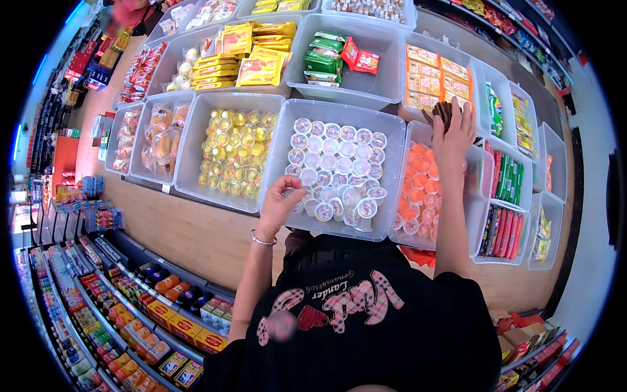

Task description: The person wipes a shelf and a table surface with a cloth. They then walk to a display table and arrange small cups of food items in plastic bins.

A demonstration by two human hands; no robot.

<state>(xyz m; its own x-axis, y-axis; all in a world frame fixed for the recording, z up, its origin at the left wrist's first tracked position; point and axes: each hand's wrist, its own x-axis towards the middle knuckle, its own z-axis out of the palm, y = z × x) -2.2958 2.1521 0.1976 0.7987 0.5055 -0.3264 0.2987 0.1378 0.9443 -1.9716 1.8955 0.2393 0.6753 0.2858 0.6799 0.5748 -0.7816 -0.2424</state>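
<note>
My left hand [281, 202] is at the left rim of a translucent plastic bin [338, 110]. Its thumb and fingers curl close to the clear-lidded jelly cups [338, 164] inside; whether they pinch a cup is hidden. Some cups lie in rows, while those near me are heaped and tilted. Farther right, my right hand [455, 130] holds a dark brown crumpled item [442, 116], possibly a cloth. It is over the near edge of a bin of orange-and-white snack packets [423, 73]. Below that forearm sits a bin of orange jelly cups [421, 186].
Yellow jelly cups [235, 147] fill the bin on the left. Behind are bins of yellow packets [264, 59] and green packets [323, 59]. Shelves of drinks [142, 323] stand behind me at lower left. A person [130, 12] is at the far upper left.
</note>
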